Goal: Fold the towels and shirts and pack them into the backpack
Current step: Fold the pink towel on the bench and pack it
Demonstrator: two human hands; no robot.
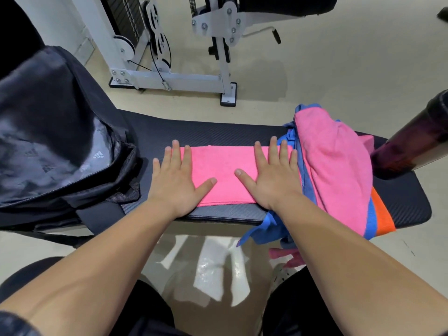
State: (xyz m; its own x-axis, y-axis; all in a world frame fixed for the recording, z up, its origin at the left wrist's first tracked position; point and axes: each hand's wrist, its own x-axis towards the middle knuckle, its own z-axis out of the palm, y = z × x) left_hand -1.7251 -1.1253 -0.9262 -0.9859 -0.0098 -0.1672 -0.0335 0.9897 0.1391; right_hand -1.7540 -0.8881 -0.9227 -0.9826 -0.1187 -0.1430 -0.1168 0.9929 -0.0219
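Nearest us, the left hand (178,180) and right hand (271,175) lie flat. Their fingers (273,151) are straight and spread, gripping nothing, and press down on a bright pink terry towel folded into a flat rectangle (223,175). The towel lies under and between the fingers on the black padded desk with a fine woven texture (218,132). We judge this one towel folded, or nearly so, and not yet packed. Just right of the right fingers, touching the little one, slumps an unfolded heap of soft pink, blue and orange cloths (334,166), so most of the folding is left. Left of the left fingers, the black nylon backpack (48,141) gapes open on a shiny grey lining; we cannot tell whether anything is inside. Beyond the fingertips we see bare desk, then a white steel gym machine (174,76).
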